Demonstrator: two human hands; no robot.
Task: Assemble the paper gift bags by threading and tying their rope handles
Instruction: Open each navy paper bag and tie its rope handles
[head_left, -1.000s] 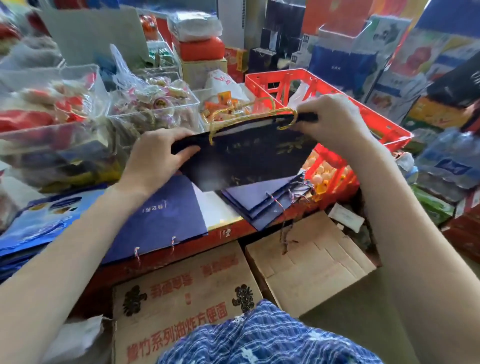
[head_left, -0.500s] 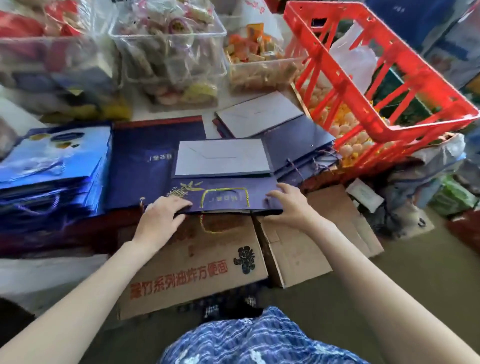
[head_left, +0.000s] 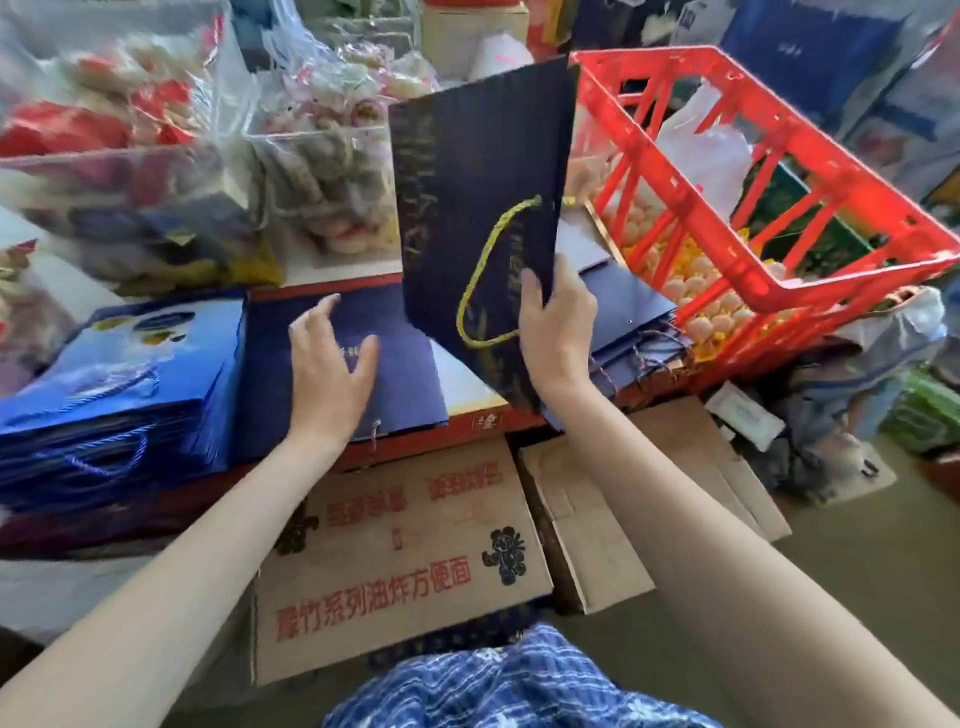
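Navy paper bag (head_left: 483, 171) w/ yellow rope handle (head_left: 485, 270), flat, gripped by right hand (head_left: 558, 332); left hand (head_left: 330, 374) fingers loose.

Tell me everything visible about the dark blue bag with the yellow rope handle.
The dark blue bag is flat-folded paper, navy with faint gold print. It is lifted off the table, nearly on edge and tilted, in front of the red crate. A yellow rope handle lies looped against its face. The right hand grips its lower right edge, thumb on the front. The left hand is apart from it, above a flat navy bag.
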